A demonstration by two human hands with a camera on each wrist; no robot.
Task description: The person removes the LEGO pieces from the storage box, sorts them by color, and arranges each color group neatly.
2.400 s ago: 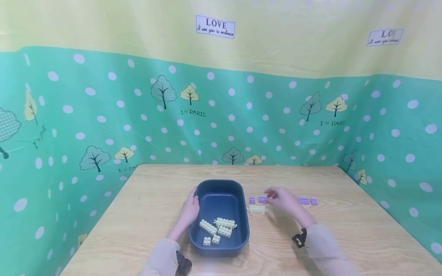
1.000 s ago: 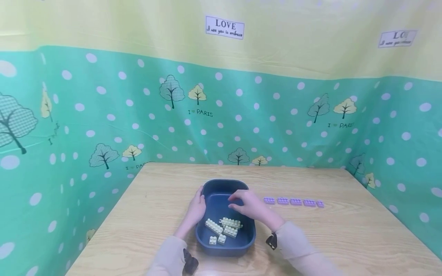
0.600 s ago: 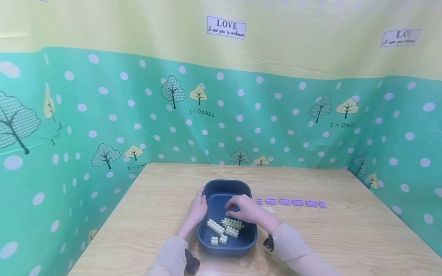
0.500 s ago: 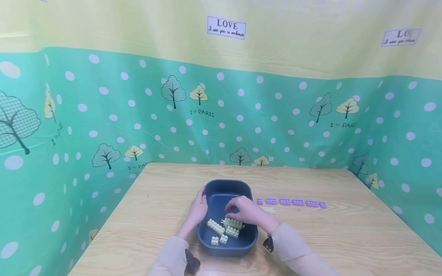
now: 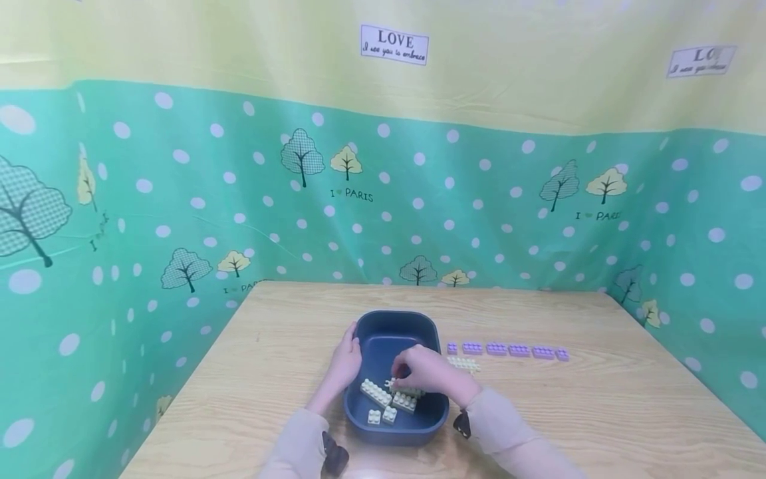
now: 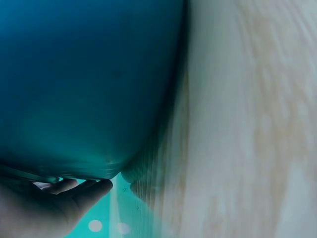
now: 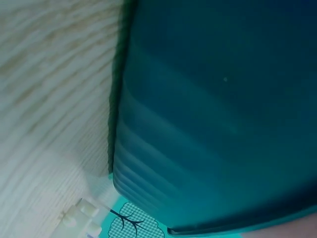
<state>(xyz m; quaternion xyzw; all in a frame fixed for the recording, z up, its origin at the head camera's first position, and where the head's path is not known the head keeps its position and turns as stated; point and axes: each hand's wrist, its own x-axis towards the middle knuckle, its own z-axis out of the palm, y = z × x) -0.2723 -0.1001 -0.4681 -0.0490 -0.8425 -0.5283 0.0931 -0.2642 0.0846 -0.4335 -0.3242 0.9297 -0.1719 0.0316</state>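
A dark blue bin (image 5: pixel 383 429) stands on the table, holding several cream building bricks. My left hand (image 5: pixel 345 359) grips its left wall, with the thumb by the rim; in the left wrist view the fingers (image 6: pixel 94 194) lie against the outside. My right hand (image 5: pixel 427 369) reaches over the right rim, its curled fingers on a long cream building brick with end pegs (image 5: pixel 390 384), mostly hidden under the hand. Close to it lie a long brick (image 5: pixel 376 393), a shorter brick (image 5: pixel 404 402) and two small square bricks (image 5: pixel 389 415).
Right of the bin, a row of purple bricks (image 5: pixel 519 350) runs across the wooden table (image 5: pixel 586 412). Between row and right forearm lies another cream brick (image 5: pixel 465 363), partly seen in the right wrist view. A green dotted curtain (image 5: pixel 509 259) surrounds the table.
My right hand has gone from the purple row into the bin, then down onto the long pegged cream brick. The left hand stays on the bin. The head view has shifted slightly.
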